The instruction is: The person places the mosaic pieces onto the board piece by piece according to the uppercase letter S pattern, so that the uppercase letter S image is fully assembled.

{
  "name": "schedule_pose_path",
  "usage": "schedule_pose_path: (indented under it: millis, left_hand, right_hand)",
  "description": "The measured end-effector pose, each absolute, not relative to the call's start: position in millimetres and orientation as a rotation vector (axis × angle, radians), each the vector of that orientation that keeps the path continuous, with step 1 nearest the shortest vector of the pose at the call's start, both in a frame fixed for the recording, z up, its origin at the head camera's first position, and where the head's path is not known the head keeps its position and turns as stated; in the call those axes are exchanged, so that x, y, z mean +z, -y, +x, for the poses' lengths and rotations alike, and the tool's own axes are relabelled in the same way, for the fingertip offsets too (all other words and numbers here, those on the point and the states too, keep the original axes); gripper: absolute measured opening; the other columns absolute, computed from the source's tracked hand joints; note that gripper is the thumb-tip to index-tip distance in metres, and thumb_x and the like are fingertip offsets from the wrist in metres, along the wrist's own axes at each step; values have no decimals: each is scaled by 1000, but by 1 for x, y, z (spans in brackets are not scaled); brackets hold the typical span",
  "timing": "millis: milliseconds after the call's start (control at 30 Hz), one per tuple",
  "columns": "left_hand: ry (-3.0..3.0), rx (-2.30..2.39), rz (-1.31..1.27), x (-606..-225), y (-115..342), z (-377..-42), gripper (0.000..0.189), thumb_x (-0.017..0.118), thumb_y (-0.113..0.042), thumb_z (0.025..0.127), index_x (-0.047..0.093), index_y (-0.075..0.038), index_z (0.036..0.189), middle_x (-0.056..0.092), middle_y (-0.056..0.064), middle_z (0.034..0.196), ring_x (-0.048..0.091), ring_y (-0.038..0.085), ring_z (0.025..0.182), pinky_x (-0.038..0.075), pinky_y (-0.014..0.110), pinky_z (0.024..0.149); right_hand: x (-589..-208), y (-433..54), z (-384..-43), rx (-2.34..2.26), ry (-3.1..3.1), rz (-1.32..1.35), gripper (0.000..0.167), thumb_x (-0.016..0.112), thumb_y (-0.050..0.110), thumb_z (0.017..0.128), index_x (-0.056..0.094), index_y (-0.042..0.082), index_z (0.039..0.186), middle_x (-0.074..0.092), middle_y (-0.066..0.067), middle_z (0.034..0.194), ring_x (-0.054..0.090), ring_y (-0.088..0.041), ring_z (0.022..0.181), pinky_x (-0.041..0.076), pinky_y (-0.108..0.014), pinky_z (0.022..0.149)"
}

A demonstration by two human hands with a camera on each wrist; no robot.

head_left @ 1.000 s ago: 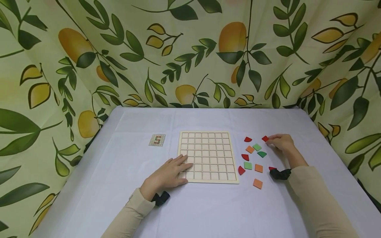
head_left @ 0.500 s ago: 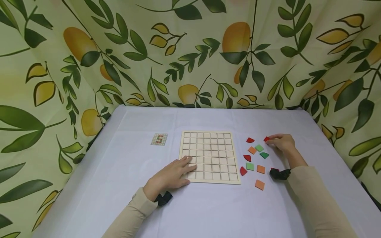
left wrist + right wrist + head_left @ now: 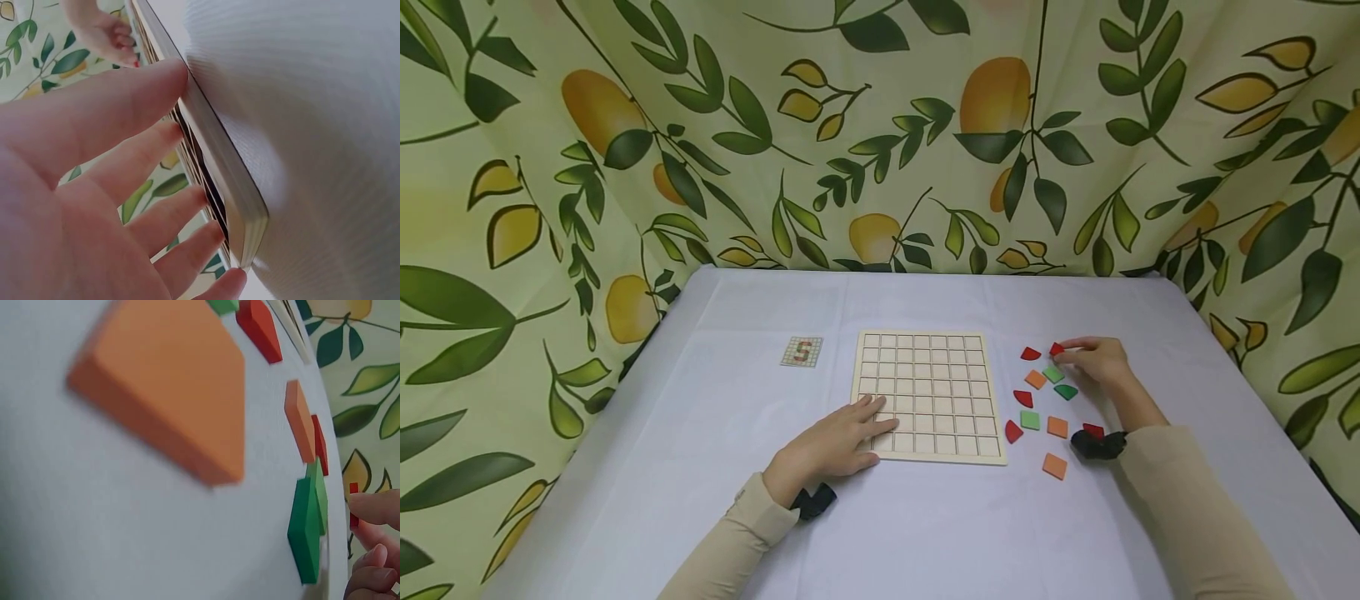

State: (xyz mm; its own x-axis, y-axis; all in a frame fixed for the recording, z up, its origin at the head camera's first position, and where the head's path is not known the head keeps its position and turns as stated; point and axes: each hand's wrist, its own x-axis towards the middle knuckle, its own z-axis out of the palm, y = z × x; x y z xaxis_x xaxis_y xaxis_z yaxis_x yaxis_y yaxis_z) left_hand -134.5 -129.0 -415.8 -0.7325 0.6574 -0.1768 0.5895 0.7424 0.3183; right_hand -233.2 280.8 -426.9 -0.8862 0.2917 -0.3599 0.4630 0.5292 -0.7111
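My left hand (image 3: 831, 439) lies with spread, straight fingers on the near left corner of a wooden grid board (image 3: 940, 392); in the left wrist view the thumb and fingertips touch the board's edge (image 3: 228, 169). At the far right, my right hand (image 3: 1097, 362) pinches a small red tile (image 3: 1056, 349) between thumb and forefinger. The right wrist view shows this red tile (image 3: 354, 505) edge-on, raised off the cloth. Below that hand lie a light green square tile (image 3: 1053, 374), a dark green rounded tile (image 3: 1065, 392) and an orange square tile (image 3: 1035, 379).
Several other tiles lie right of the board, among them a red quarter-round tile (image 3: 1023, 399), a light green square (image 3: 1029, 420) and an orange square (image 3: 1054, 466). A small card (image 3: 802, 352) with a red S on a grid lies left of the board. White cloth (image 3: 925, 533) covers the table.
My right hand has lifted the red tile and moved left with it, toward the other tiles. My left hand stays on the board. The head view has shifted slightly.
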Motion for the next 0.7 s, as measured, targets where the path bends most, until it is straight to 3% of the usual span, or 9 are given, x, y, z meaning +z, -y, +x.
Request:
schedule_pose_path:
  millis: [167, 300, 400, 533, 700]
  left_hand:
    - [-2669, 355, 980, -415, 129, -135, 52, 61, -24, 93, 48, -15, 143, 33, 18, 157, 28, 37, 148, 30, 49, 121]
    - [-2670, 355, 988, -415, 130, -135, 52, 61, -24, 93, 48, -15, 143, 33, 18, 157, 28, 38, 148, 29, 48, 121]
    - [-2667, 352, 994, -415, 131, -136, 51, 60, -23, 93, 48, -14, 143, 33, 19, 157, 28, 38, 148, 29, 49, 121]
    - [-2660, 371, 976, -416, 131, -136, 52, 60, -24, 94, 48, -15, 143, 32, 18, 158, 27, 38, 148, 30, 49, 121]
    - [-2650, 399, 936, -416, 130, -134, 52, 61, -23, 94, 47, -16, 143, 30, 16, 159, 25, 36, 150, 29, 49, 121]
  right_hand:
    - [-426, -271, -233, -1271, -2592, 573, 49, 62, 27, 93, 54, 1, 134, 40, -27, 145, 36, -37, 122, 41, -29, 78]
    - [-423, -259, -231, -1278, -2581, 535, 48, 61, 27, 93, 54, 2, 134, 40, -27, 146, 37, -37, 122, 39, -20, 67]
    - [-421, -250, -229, -1287, -2578, 503, 47, 61, 24, 93, 54, 1, 133, 42, -27, 144, 39, -35, 118, 39, -20, 69]
    - [-419, -242, -227, -1298, -2598, 438, 46, 65, 21, 90, 57, -2, 129, 49, -25, 129, 39, -32, 111, 38, -27, 76]
    - [-420, -234, -225, -1303, -2601, 389, 45, 66, 21, 89, 59, -1, 127, 54, -16, 110, 44, -25, 98, 39, -24, 68]
